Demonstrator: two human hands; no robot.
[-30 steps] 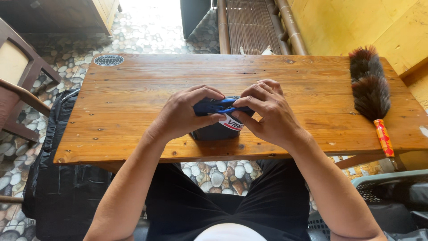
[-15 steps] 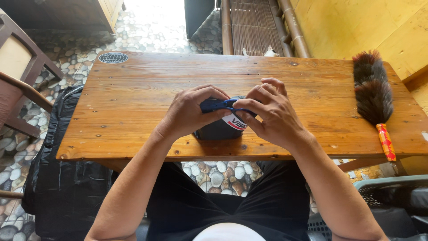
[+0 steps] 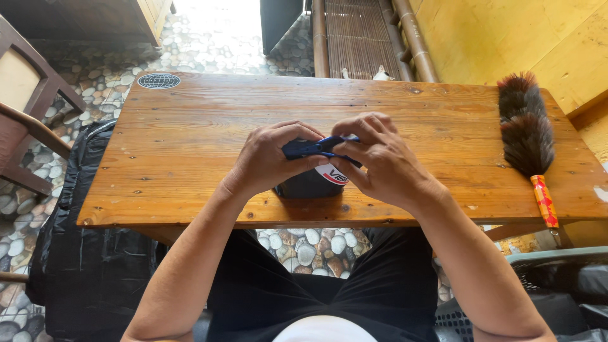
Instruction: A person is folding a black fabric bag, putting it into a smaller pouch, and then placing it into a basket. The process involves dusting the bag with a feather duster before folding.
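A wooden table [image 3: 190, 145] of long planks stands on a pebble floor [image 3: 209, 44], with a yellow wall [image 3: 506, 38] at the right and a bamboo screen [image 3: 358, 38] beyond the far edge. A round grey disc [image 3: 159, 80] lies at the table's far left corner. A chair [image 3: 28, 120] shows at the left, above a black bag [image 3: 88, 253] beside the person's leg.

Both forearms reach in from below and meet near the table's near edge, at its middle. The left hand [image 3: 269, 158] curls its fingers over the left end of a blue strip [image 3: 310, 148]; the right hand [image 3: 377, 158] pinches the right end with bent fingers. Both hands are closed on the strip, holding it just above a dark pouch [image 3: 310, 183] that rests on the table between them. Whether the strip is part of the pouch, I cannot tell.

One feather duster [image 3: 525, 133] lies at the right end, well apart from the hands, its orange handle toward the near edge. One strip, one pouch, one disc, one chair.
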